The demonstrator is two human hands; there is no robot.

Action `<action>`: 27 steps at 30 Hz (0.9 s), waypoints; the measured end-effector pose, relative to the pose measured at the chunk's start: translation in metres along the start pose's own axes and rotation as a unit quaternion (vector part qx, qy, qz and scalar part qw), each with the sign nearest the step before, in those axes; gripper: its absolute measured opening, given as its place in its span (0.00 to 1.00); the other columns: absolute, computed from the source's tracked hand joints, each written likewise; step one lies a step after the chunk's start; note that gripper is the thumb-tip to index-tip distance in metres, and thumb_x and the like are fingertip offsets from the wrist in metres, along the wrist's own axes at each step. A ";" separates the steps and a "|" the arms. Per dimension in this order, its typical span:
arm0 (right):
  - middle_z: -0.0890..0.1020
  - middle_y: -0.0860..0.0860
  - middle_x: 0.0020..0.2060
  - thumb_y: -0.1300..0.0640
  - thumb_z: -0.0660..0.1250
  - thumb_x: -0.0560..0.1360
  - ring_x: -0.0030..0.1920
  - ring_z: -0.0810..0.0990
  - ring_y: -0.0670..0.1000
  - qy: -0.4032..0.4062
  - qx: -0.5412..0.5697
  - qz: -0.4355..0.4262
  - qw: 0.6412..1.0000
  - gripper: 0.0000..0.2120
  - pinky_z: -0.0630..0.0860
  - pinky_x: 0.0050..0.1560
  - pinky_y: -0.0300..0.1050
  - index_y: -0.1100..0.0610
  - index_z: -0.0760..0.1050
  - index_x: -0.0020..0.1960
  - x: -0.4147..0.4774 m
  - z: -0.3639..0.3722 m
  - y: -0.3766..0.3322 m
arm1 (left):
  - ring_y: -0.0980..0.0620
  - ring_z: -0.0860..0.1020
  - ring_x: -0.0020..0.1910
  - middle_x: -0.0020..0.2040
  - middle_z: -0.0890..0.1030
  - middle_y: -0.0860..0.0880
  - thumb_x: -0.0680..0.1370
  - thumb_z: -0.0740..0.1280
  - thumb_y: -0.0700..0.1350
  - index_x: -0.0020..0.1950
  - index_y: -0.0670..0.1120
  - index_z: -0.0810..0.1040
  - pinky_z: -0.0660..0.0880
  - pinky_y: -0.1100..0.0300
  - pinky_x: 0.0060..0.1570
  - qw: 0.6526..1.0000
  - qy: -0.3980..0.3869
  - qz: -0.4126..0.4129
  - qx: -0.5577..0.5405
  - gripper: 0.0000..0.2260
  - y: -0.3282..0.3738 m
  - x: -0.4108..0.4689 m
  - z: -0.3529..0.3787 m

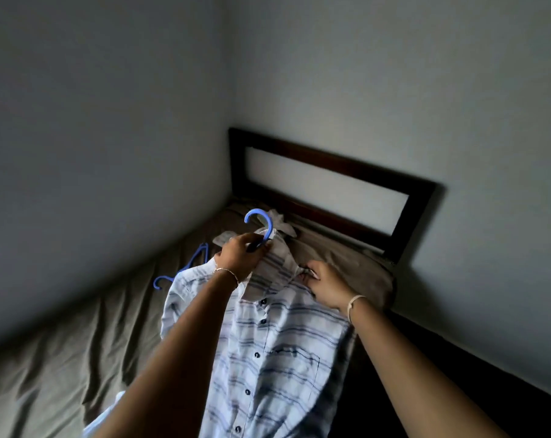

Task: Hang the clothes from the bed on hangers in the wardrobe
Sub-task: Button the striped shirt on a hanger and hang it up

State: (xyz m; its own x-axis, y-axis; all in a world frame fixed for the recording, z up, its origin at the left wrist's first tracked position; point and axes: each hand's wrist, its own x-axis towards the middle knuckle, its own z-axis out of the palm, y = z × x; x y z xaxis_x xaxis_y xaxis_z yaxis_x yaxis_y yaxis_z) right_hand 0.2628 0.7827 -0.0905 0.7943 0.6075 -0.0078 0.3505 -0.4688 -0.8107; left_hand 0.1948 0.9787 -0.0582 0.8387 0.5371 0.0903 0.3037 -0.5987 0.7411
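A white striped shirt is held up at frame centre, over the bed, its buttoned front draped toward the bottom edge. A blue hanger is seen at its collar, with the hook sticking out above. The hanger's neck is gripped by the left hand, fingers curled round it together with collar fabric. The collar's right side is pinched by the right hand. A second blue hanger is laid on the olive sheet, left of the shirt. A pale garment is crumpled behind the hook, near the dark headboard, upper centre.
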 end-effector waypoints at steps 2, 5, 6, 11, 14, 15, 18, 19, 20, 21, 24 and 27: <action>0.81 0.46 0.43 0.65 0.65 0.78 0.40 0.75 0.34 0.026 0.007 -0.012 1.000 0.11 0.71 0.42 0.33 0.49 0.76 0.45 -0.021 -0.013 -0.025 | 0.51 0.79 0.56 0.53 0.83 0.51 0.73 0.72 0.54 0.56 0.53 0.82 0.72 0.59 0.53 0.999 0.006 0.042 -0.023 0.13 0.021 -0.016 -0.024; 0.83 0.45 0.43 0.56 0.70 0.74 0.43 0.79 0.39 0.056 0.003 -0.030 0.998 0.06 0.76 0.47 0.38 0.46 0.76 0.41 -0.048 -0.034 -0.047 | 0.52 0.80 0.57 0.54 0.84 0.50 0.74 0.73 0.45 0.56 0.49 0.83 0.71 0.63 0.52 0.993 0.013 0.096 -0.073 0.11 0.048 -0.037 -0.056; 0.84 0.47 0.43 0.51 0.71 0.71 0.45 0.82 0.46 0.074 0.009 -0.027 0.997 0.03 0.77 0.49 0.45 0.49 0.78 0.42 -0.057 -0.041 -0.056 | 0.53 0.80 0.55 0.53 0.84 0.50 0.74 0.73 0.44 0.56 0.48 0.83 0.71 0.64 0.50 0.990 0.013 0.109 -0.088 0.11 0.059 -0.046 -0.067; 0.85 0.54 0.45 0.42 0.72 0.69 0.49 0.83 0.54 0.124 0.004 -0.056 0.991 0.20 0.77 0.53 0.55 0.59 0.79 0.48 -0.090 -0.076 -0.082 | 0.51 0.82 0.45 0.45 0.85 0.49 0.62 0.79 0.56 0.52 0.48 0.83 0.79 0.52 0.52 0.974 0.002 0.102 -0.200 0.22 0.094 -0.075 -0.099; 0.86 0.54 0.45 0.45 0.72 0.70 0.48 0.84 0.58 0.141 -0.011 -0.051 0.989 0.17 0.79 0.51 0.59 0.57 0.81 0.50 -0.116 -0.095 -0.098 | 0.52 0.81 0.40 0.43 0.84 0.46 0.56 0.73 0.65 0.51 0.46 0.83 0.79 0.51 0.49 0.966 0.004 0.113 -0.233 0.31 0.105 -0.084 -0.108; 0.86 0.53 0.44 0.48 0.72 0.71 0.47 0.84 0.56 0.146 -0.018 -0.047 0.988 0.12 0.79 0.51 0.58 0.55 0.81 0.49 -0.124 -0.100 -0.104 | 0.54 0.80 0.39 0.41 0.84 0.46 0.56 0.73 0.66 0.50 0.45 0.84 0.79 0.51 0.48 0.966 0.000 0.118 -0.229 0.31 0.110 -0.087 -0.111; 0.85 0.46 0.44 0.54 0.72 0.73 0.49 0.83 0.48 0.161 -0.035 -0.064 0.984 0.04 0.78 0.55 0.55 0.45 0.81 0.43 -0.148 -0.115 -0.115 | 0.54 0.80 0.38 0.40 0.84 0.46 0.61 0.79 0.59 0.47 0.45 0.85 0.79 0.50 0.49 0.965 -0.025 0.122 -0.233 0.23 0.124 -0.103 -0.117; 0.85 0.46 0.44 0.53 0.71 0.73 0.49 0.83 0.47 0.167 -0.045 -0.067 0.983 0.05 0.78 0.56 0.54 0.42 0.80 0.42 -0.158 -0.120 -0.118 | 0.52 0.80 0.38 0.39 0.84 0.44 0.63 0.80 0.53 0.46 0.45 0.85 0.79 0.48 0.49 0.963 -0.035 0.121 -0.240 0.17 0.129 -0.110 -0.118; 0.85 0.45 0.45 0.51 0.71 0.73 0.50 0.83 0.47 0.174 -0.050 -0.064 0.981 0.05 0.78 0.56 0.54 0.40 0.80 0.42 -0.164 -0.124 -0.118 | 0.50 0.80 0.38 0.39 0.83 0.43 0.65 0.80 0.48 0.44 0.46 0.84 0.79 0.47 0.49 0.961 -0.042 0.120 -0.244 0.12 0.134 -0.116 -0.119; 0.85 0.45 0.45 0.49 0.71 0.72 0.50 0.82 0.47 0.178 -0.055 -0.062 0.980 0.03 0.79 0.55 0.54 0.39 0.80 0.42 -0.175 -0.129 -0.120 | 0.49 0.79 0.37 0.37 0.82 0.43 0.65 0.80 0.45 0.41 0.48 0.83 0.79 0.47 0.48 0.961 -0.045 0.122 -0.243 0.09 0.140 -0.125 -0.120; 0.85 0.45 0.46 0.49 0.71 0.73 0.50 0.82 0.47 0.182 -0.067 -0.058 0.979 0.03 0.79 0.53 0.50 0.44 0.81 0.47 -0.205 -0.139 -0.126 | 0.50 0.75 0.33 0.33 0.77 0.47 0.66 0.79 0.38 0.37 0.48 0.79 0.77 0.53 0.41 0.964 -0.042 0.130 -0.230 0.10 0.159 -0.154 -0.120; 0.85 0.47 0.47 0.54 0.71 0.74 0.50 0.82 0.47 0.193 -0.075 -0.064 0.976 0.07 0.77 0.48 0.37 0.52 0.82 0.52 -0.235 -0.144 -0.132 | 0.50 0.74 0.32 0.32 0.75 0.49 0.65 0.79 0.39 0.35 0.48 0.78 0.76 0.55 0.39 0.959 -0.033 0.126 -0.252 0.11 0.171 -0.184 -0.124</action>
State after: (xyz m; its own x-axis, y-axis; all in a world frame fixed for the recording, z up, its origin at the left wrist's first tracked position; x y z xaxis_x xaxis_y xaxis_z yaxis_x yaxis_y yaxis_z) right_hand 0.1007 0.6098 0.1027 0.8570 0.3943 0.3319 0.5047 -0.5119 -0.6952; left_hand 0.0368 0.8510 0.1345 0.8885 0.3649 0.2782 -0.1551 -0.3318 0.9305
